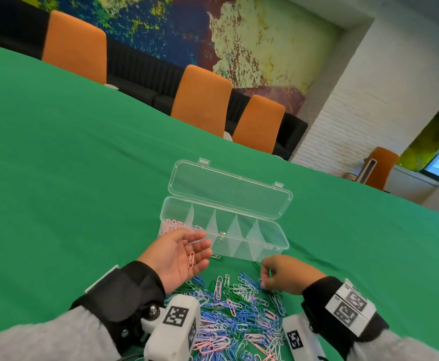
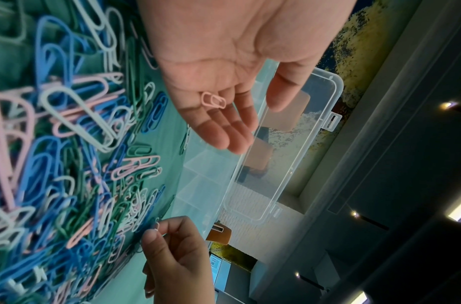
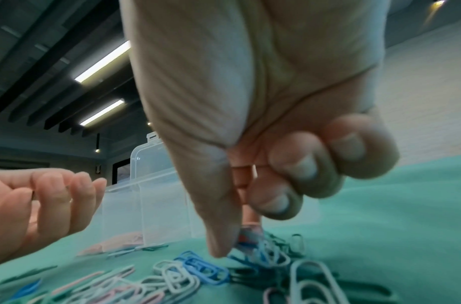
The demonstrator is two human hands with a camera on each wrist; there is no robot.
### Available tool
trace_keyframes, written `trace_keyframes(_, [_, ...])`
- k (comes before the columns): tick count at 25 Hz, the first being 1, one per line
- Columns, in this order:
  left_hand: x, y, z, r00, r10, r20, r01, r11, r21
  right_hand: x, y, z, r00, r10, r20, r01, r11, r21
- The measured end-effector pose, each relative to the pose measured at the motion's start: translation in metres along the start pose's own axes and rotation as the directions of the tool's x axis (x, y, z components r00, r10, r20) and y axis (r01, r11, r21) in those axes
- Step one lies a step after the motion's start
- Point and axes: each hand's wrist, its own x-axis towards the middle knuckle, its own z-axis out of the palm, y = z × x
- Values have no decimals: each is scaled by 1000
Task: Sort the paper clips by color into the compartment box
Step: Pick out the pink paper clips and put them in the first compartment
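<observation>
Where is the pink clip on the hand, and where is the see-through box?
pink paper clip (image 1: 191, 259), head view, middle of the clip lying on the open left palm.
compartment box (image 1: 278, 247), head view, front right rim of the clear tray.

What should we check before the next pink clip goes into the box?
1. Box lid open: ok. The compartment box has its lid tipped back.
2. Pink compartment known: ok. Pink clips already lie in the far-left compartment.
3. Clip waiting in the left hand: ok. A pink clip rests on its open, palm-up fingers.
4. Right hand has a clip: cannot tell. Its thumb and forefinger pinch at the pile, but what they hold, and its colour, is unclear.
5. Other compartments free: ok. The three on the right look empty; the second is partly hidden by the left hand.
</observation>
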Motion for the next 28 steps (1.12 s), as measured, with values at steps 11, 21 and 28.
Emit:
trace_keyframes(11, [-1, -8, 2, 1000, -31, -4, 31, 999, -11, -44, -4, 21, 1000, -15, 27, 14, 999, 32])
trace_keyframes(21, [-2, -9, 3, 1000, -26, 16, 26, 1000, -2, -45, 0, 17, 999, -4, -46, 17, 956, 292])
trace_keyframes(28, [-4, -7, 8, 994, -92, 61, 92, 996, 13, -45, -14, -5, 984, -91, -152, 169, 752, 637])
